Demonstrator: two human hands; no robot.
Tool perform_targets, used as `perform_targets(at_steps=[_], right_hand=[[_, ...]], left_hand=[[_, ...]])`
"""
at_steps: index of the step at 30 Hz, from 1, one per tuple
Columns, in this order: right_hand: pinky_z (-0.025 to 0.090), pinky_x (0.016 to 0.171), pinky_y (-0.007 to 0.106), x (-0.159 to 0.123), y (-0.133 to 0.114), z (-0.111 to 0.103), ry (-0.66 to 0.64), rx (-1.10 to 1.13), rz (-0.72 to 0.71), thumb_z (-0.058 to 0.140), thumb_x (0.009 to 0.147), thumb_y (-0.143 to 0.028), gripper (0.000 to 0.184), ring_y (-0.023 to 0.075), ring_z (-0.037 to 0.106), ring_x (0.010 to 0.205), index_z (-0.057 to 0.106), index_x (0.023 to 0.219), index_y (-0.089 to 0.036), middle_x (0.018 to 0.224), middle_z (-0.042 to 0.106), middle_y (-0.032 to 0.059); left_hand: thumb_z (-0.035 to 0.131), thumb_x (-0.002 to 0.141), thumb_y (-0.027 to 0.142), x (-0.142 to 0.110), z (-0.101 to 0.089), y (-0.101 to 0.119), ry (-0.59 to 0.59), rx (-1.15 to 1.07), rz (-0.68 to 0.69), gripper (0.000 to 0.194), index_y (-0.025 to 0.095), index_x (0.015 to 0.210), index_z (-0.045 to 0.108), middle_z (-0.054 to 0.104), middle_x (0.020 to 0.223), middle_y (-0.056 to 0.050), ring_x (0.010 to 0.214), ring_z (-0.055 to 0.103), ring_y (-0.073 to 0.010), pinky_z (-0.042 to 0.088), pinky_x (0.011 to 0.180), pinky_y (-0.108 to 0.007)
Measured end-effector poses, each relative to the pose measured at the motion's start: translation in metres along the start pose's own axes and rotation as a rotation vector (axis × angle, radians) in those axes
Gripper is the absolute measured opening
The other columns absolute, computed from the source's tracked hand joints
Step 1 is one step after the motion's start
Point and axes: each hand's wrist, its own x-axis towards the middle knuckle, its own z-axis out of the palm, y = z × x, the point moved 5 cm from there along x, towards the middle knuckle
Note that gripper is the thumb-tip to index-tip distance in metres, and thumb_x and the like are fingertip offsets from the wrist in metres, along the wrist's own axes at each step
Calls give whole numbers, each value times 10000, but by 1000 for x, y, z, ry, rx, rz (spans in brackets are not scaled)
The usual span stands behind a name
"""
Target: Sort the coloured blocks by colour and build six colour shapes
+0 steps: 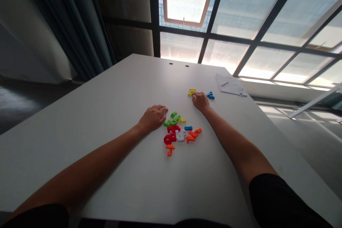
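Note:
My left hand (154, 117) lies flat on the table, its fingers stretched out beside some green plastic pieces (173, 122). Farther out, my right hand (201, 100) has its fingers curled down at a small group of yellow plastic pieces (191, 92); the fingertips are partly hidden. Just right of that hand sit blue plastic pieces (210, 95). Between my forearms is a mixed pile: red pieces (167, 139), white pieces (180, 135), orange pieces (190, 138), a yellow piece (182, 120) and a blue piece (188, 128). Another orange piece (170, 149) lies nearest me.
Everything lies on a large white table (107, 171). Toward its far right edge are paper sheets (230, 84) with pens on them. Two round cable holes (171, 63) mark the far end. Beyond stand tall windows (229, 7) and a dark curtain (72, 25).

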Motion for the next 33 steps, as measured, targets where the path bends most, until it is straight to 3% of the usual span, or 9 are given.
perform_targets(at_steps=[3,8,19,24,29,33], right_hand=[[480,1151,477,-3,-3,-3,42,-15,12,465,1131,-209,425,355,655,1334,755,1437,-156,1520,746,184],[457,1179,510,-8,-13,-3,8,-27,-110,413,1172,-261,441,359,596,1406,766,1424,-180,1544,735,177],[509,1170,526,-4,-12,1,-27,-22,-53,429,1169,-338,506,376,579,1463,669,1593,-201,1708,612,163],[497,1195,481,-17,-13,-3,27,29,-35,464,1138,-237,464,340,657,1379,756,1488,-150,1505,761,194],[503,1197,444,-53,-24,-8,14,214,-261,555,1106,-214,347,289,730,1282,849,1289,-186,1290,856,144],[529,1184,464,-85,-41,-20,1,505,-478,576,1114,-257,307,265,748,1228,879,1163,-252,1243,868,101]], left_hand=[[525,1065,252,0,0,0,-4,0,4,412,250,1398,767,744,1515,-133,1413,674,-339,560,1201,-526],[544,1051,251,0,0,0,2,5,-6,409,268,1388,775,747,1509,-127,1403,680,-332,567,1197,-516],[548,1045,243,0,-3,-1,9,-11,-6,413,265,1378,791,754,1492,-141,1396,691,-342,578,1199,-540],[526,1061,250,0,-2,-1,-1,-3,-1,418,252,1394,778,750,1503,-142,1408,686,-338,570,1209,-535],[516,1073,261,-1,-3,-1,-8,-4,-2,420,247,1412,764,743,1524,-135,1430,676,-333,559,1222,-523],[516,1073,257,-1,-1,-2,-2,0,-4,416,252,1407,765,744,1523,-131,1421,681,-326,560,1218,-510]])
